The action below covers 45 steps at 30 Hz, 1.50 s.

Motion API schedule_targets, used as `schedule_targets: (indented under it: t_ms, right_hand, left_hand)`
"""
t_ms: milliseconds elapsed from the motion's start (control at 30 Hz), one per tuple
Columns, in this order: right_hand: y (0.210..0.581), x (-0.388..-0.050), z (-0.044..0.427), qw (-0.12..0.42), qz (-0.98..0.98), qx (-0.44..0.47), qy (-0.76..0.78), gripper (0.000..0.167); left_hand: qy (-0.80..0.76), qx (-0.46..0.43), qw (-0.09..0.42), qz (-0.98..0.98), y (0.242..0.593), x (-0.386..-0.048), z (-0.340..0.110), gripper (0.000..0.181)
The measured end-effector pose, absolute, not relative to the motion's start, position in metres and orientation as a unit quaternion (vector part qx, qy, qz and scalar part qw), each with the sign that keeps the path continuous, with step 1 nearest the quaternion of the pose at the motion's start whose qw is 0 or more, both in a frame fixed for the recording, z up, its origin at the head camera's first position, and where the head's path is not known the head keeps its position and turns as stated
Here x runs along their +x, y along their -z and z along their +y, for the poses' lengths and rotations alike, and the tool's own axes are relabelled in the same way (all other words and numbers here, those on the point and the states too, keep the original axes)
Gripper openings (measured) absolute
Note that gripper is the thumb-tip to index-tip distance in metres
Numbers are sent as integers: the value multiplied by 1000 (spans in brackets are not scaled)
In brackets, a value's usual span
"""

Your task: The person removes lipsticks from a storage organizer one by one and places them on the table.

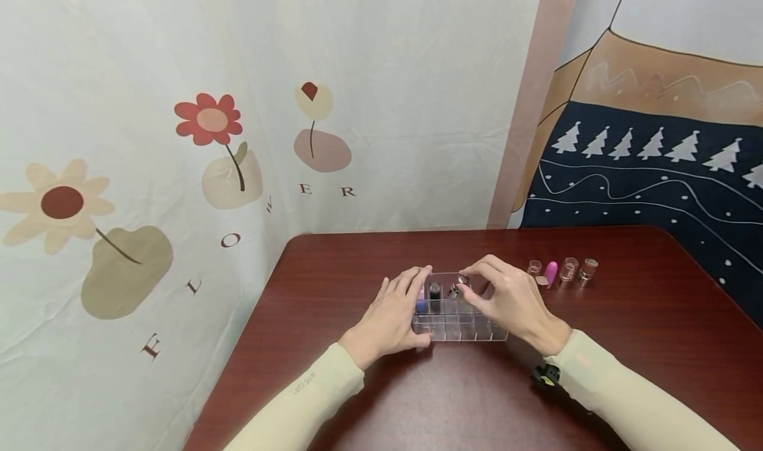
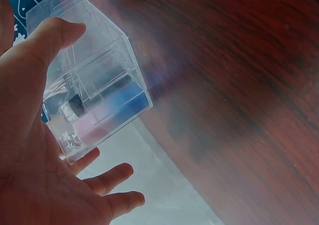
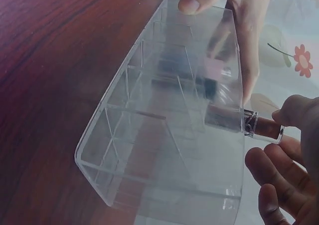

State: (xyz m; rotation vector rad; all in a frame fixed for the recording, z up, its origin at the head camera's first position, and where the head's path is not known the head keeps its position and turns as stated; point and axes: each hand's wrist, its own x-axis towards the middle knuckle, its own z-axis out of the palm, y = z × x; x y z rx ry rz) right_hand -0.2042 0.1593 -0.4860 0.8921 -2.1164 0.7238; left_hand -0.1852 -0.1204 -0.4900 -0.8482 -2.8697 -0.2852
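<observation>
A clear plastic organizer (image 1: pixel 461 332) with several compartments stands on the table. My left hand (image 1: pixel 390 315) holds its left end, thumb at the front and fingers spread at the back. Between thumb and fingertips, my right hand (image 1: pixel 514 299) pinches a small lipstick tube (image 3: pixel 264 128) with a clear end and a brown inside. The tube's lower part is in the organizer's back row, seen through the plastic in the right wrist view. A pink-and-blue tube (image 2: pixel 109 112) is in the end compartment, partly behind my left fingers in the head view. Beside it is a dark tube (image 1: pixel 435 295).
Right of the organizer on the brown table (image 1: pixel 453 398) are a clear-capped tube (image 1: pixel 534 267), a bright pink tube (image 1: pixel 551 274), another clear-topped tube (image 1: pixel 569 269) and a brown-and-silver tube (image 1: pixel 588 271). Printed curtains (image 1: pixel 405 106) hang behind the table and on its left.
</observation>
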Motion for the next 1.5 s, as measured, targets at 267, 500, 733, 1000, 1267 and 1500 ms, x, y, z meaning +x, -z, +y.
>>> schedule_targets:
  t_ms: [267,500,733,1000,1267,1500]
  right_hand:
    - [483,-201,166,349,-826,338,-284,31]
    - [480,-198,172,354,-832,323,-278,33]
    - [477,-196,179,372,-826,321,-275,30]
    - [473,-193,188,381,-825,314,-274,32]
    - [470,-193,198,389,-824,304,-278,30]
    - [471,-192,205,395,-826,292,-275,33]
  left_hand:
    - [94,-284,72,-952,490,-185,-121,132]
    - [93,-283,72,-952,490,-185,-121,132]
    - [92,-282,72,-952,490,-185,-120,132]
    - [93,-278,66,-954,490,-184,-120,132]
    - [89,-278,66,-954,489,-184,-120,132]
    - [84,-276,59,-956,490,-184,-121,134]
